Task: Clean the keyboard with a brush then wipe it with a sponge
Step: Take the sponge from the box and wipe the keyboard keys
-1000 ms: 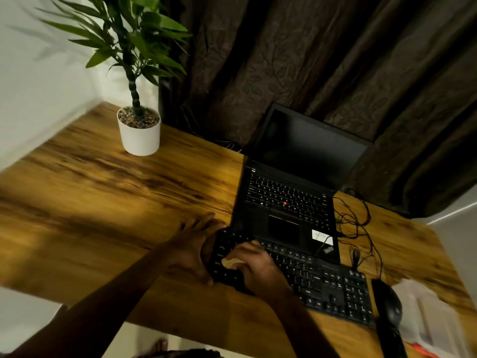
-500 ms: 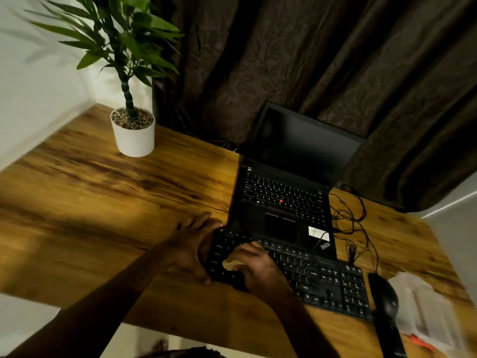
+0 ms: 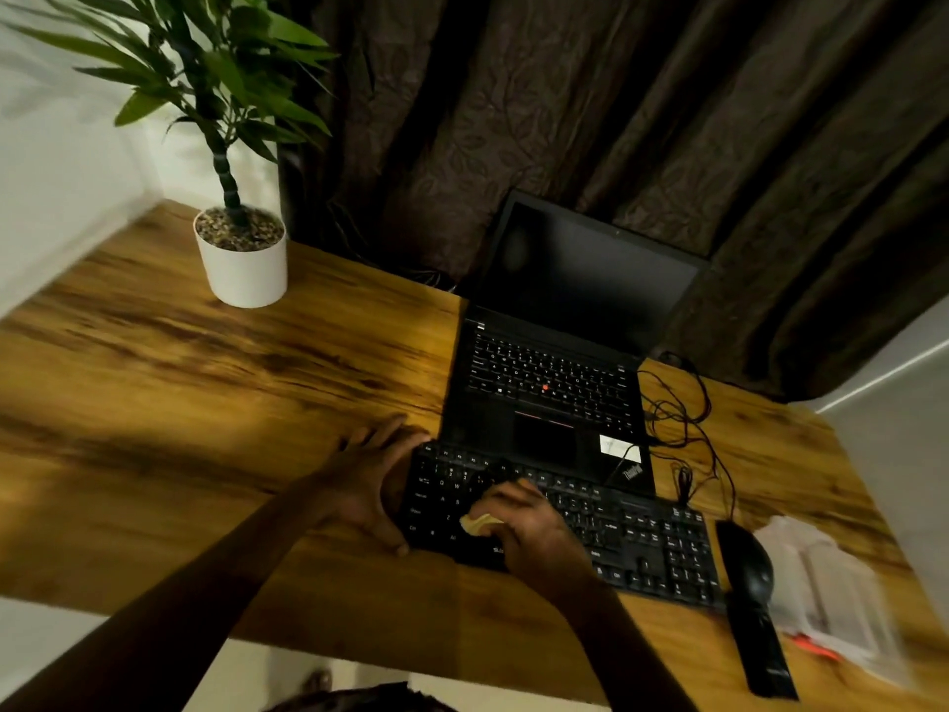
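A black external keyboard (image 3: 642,537) lies on the wooden desk (image 3: 205,403) in front of an open black laptop (image 3: 554,382). My right hand (image 3: 529,526) presses a small yellowish sponge (image 3: 477,523) onto the keyboard's left half, with most of the sponge hidden under my fingers. My left hand (image 3: 377,480) grips the keyboard's left end, fingers spread on the desk and thumb along the near edge. No brush is visible.
A potted plant in a white pot (image 3: 241,259) stands at the back left. Black cables (image 3: 683,429) lie right of the laptop. A black mouse (image 3: 747,560), a dark flat object (image 3: 760,650) and clear plastic packaging (image 3: 832,588) sit at the right. Dark curtains hang behind.
The camera view has drifted, so everything sits a bit lower and further left. My right hand has shifted the sponge slightly on the keyboard's left half. My left hand holds the same spot.
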